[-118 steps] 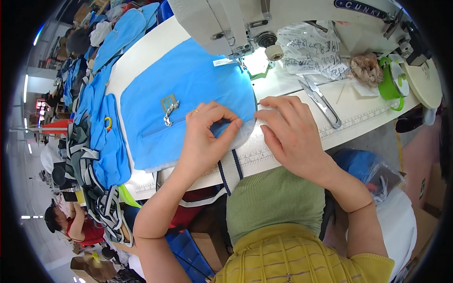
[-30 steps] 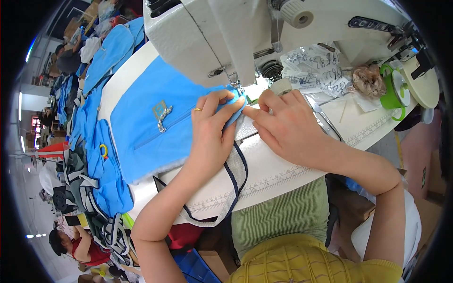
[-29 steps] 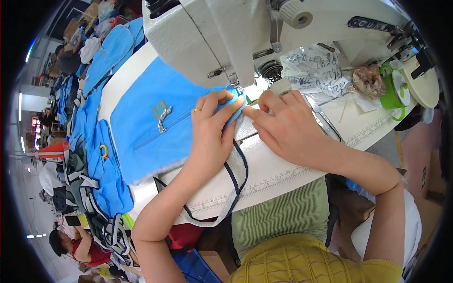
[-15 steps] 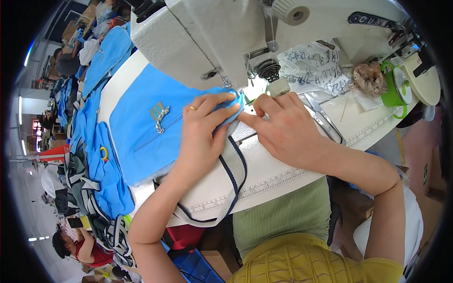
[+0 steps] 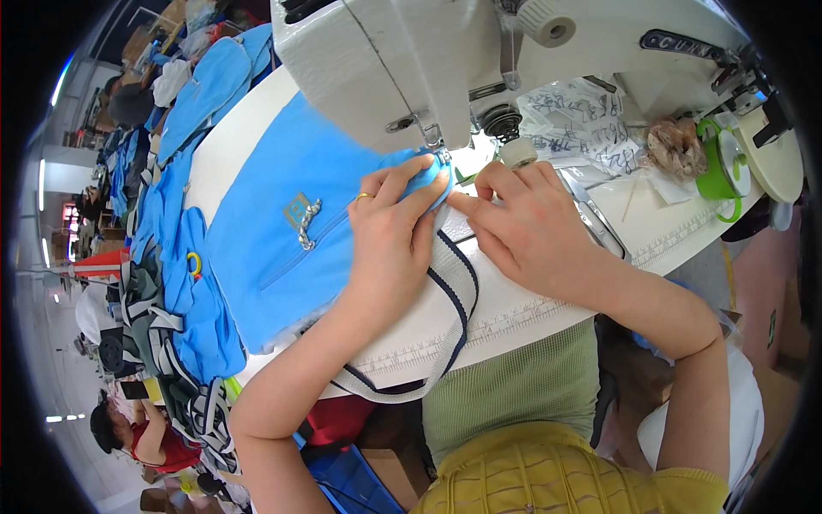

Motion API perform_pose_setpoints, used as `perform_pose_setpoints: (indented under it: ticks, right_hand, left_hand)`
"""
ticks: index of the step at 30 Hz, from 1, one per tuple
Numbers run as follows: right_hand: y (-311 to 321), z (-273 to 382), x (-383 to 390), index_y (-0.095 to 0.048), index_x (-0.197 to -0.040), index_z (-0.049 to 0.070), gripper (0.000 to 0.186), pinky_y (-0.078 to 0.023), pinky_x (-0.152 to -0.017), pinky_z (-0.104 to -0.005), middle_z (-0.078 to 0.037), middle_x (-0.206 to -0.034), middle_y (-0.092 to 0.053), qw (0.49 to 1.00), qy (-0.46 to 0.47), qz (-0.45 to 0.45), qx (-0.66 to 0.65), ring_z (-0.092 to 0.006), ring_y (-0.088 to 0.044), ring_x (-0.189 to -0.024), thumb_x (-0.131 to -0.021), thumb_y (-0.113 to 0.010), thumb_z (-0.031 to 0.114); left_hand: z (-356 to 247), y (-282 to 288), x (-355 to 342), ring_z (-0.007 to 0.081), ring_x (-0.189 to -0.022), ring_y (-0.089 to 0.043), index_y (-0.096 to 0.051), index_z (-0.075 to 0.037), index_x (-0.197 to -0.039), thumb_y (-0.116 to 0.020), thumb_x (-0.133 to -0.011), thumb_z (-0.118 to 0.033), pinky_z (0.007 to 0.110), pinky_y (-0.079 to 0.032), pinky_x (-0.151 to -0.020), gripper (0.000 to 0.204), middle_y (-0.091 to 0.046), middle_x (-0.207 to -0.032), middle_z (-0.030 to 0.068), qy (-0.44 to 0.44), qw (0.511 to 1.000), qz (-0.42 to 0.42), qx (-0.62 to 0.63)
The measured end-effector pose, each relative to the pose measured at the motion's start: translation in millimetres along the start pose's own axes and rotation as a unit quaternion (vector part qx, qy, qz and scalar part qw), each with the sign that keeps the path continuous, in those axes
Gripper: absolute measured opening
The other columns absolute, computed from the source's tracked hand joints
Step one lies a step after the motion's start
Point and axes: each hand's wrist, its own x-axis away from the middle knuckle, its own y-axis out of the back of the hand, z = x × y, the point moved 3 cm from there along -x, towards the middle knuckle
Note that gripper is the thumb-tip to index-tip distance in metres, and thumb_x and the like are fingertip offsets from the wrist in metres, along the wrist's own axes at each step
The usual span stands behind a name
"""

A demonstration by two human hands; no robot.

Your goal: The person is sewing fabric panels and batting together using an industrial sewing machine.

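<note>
A blue fabric panel (image 5: 282, 214) with a zipper, a small square badge and a braided cord pull lies under the sewing machine (image 5: 385, 60). My left hand (image 5: 390, 231), a ring on one finger, grips the panel's gathered edge, with its fingertips pressed close beside the presser foot (image 5: 441, 157). My right hand (image 5: 531, 227) is closed, its thumb and index finger pinching at that same edge just right of the foot. What lies between those fingertips is mostly hidden. A grey-white strap (image 5: 458, 300) with navy edging loops below my left hand and hangs over the table's front edge.
Metal scissors (image 5: 595, 218) lie right of my right hand. Beyond are a green lidded mug (image 5: 719, 176), a brown bundle in plastic (image 5: 676, 147) and a marked plastic bag (image 5: 582, 124). Blue fabric pieces (image 5: 201, 317) and dark straps are heaped at left. Another person sits at lower left.
The panel and strap have shifted slightly right in the picture, along with the machine and my left hand. Both hands keep their hold near the presser foot.
</note>
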Motion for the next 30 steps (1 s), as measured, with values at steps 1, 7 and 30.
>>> perform_pose_setpoints:
  ticks: [1, 7, 30]
  right_hand:
    - [-1, 0, 0, -0.073, -0.113, 0.01, 0.032, -0.046, -0.084, -0.0391, -0.005, -0.099, -0.061, 1.0, -0.001, -0.002, -0.004, -0.0246, -0.058, -0.094, -0.081, -0.071, 0.011]
    - [-2, 0, -1, -0.073, -0.116, 0.012, 0.033, -0.045, -0.084, -0.0395, -0.005, -0.101, -0.061, 0.999, 0.0, -0.005, -0.032, -0.0249, -0.058, -0.094, -0.083, -0.071, 0.012]
    - [-7, -1, 0, -0.074, -0.12, 0.017, 0.039, -0.047, -0.082, -0.0377, -0.006, -0.099, -0.06, 0.998, 0.0, 0.042, -0.042, -0.0249, -0.058, -0.095, -0.083, -0.067, 0.01]
  left_hand:
    - [0, 1, 1, 0.0343, -0.122, -0.058, -0.075, -0.007, -0.122, -0.068, -0.087, 0.002, 0.046, -0.044, -0.095, 0.037, -0.064, -0.139, 0.0091, 0.0, 1.0, 0.002, -0.006]
    - [-4, 7, 3, 0.0369, -0.122, -0.06, -0.071, -0.003, -0.13, -0.067, -0.089, 0.004, 0.045, -0.047, -0.106, 0.041, -0.063, -0.143, 0.0145, 0.01, 0.999, 0.029, -0.008]
    - [35, 27, -25, 0.0282, -0.122, -0.058, -0.074, -0.005, -0.117, -0.061, -0.098, 0.003, 0.038, -0.042, -0.106, 0.025, -0.069, -0.127, 0.0095, -0.052, 0.972, 0.162, 0.162]
